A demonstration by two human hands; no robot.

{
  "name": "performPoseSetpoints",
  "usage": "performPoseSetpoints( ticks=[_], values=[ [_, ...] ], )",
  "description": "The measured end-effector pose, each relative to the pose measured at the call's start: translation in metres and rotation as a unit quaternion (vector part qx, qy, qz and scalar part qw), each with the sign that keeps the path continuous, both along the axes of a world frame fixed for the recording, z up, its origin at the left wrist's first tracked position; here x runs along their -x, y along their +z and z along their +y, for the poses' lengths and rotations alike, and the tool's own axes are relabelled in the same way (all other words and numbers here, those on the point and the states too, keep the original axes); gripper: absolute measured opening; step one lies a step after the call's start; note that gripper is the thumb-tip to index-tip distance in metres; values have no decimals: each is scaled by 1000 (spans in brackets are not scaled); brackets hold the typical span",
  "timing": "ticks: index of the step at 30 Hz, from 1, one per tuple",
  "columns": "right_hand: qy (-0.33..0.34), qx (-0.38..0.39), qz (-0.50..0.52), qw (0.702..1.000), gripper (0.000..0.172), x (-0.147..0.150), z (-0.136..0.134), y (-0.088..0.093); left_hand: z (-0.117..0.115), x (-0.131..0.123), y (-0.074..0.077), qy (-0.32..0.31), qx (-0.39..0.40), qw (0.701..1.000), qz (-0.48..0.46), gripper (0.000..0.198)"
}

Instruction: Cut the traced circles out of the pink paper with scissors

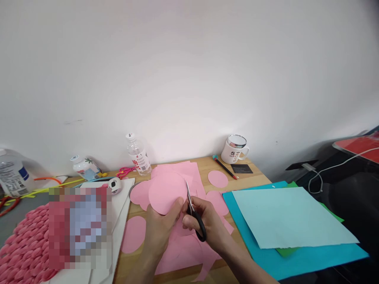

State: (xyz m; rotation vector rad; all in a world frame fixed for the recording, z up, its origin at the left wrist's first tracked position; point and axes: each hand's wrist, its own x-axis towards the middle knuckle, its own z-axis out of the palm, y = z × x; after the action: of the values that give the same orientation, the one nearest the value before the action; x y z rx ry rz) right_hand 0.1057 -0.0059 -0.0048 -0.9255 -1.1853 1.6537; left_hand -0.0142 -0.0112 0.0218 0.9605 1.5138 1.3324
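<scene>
My left hand (pixel 164 221) pinches the lower edge of a round pink paper disc (pixel 166 193), thumb on top. In my right hand (pixel 204 217) is a pair of scissors (pixel 196 217) with black handles, its blades pointing up along the right side of the disc. The blades look nearly closed. Beneath both hands lie pink paper sheets (pixel 180 260) and offcuts. Other pink paper circles rest on the wooden table, one at the left (pixel 134 234) and one at the back right (pixel 218 179).
A plastic bottle (pixel 139 156), a white mug (pixel 233 149), a pencil (pixel 225 167) and a black card (pixel 242 169) stand or lie near the wall. Light blue paper (pixel 296 217) over blue and green sheets covers the right. Pink braided material (pixel 26 240) lies left, beside white sheets.
</scene>
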Motion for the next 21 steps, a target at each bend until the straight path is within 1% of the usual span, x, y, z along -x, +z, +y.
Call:
performPoseSetpoints(
  ticks=[3, 6, 8, 12, 16, 21],
  values=[
    [3, 3, -1, 1000, 37, 0, 0, 1, 0, 1, 0, 3, 2, 1000, 25, 21],
    [4, -13, 12, 1000, 39, -1, 1, 3, 0, 1, 0, -8, 1, 999, 40, 27],
    [3, -24, 15, 1000, 40, -3, 2, 4, 0, 1, 0, -15, -3, 999, 43, 28],
    [7, -30, 7, 999, 40, -5, 3, 5, 0, 1, 0, -9, -5, 999, 50, 27],
    [5, -41, 2, 999, 38, -5, 4, 4, 1, 0, 0, -11, -4, 999, 45, 32],
    [5, -42, -4, 999, 37, -6, 3, 1, 2, 5, -5, -30, -12, 999, 40, 24]
  ],
)
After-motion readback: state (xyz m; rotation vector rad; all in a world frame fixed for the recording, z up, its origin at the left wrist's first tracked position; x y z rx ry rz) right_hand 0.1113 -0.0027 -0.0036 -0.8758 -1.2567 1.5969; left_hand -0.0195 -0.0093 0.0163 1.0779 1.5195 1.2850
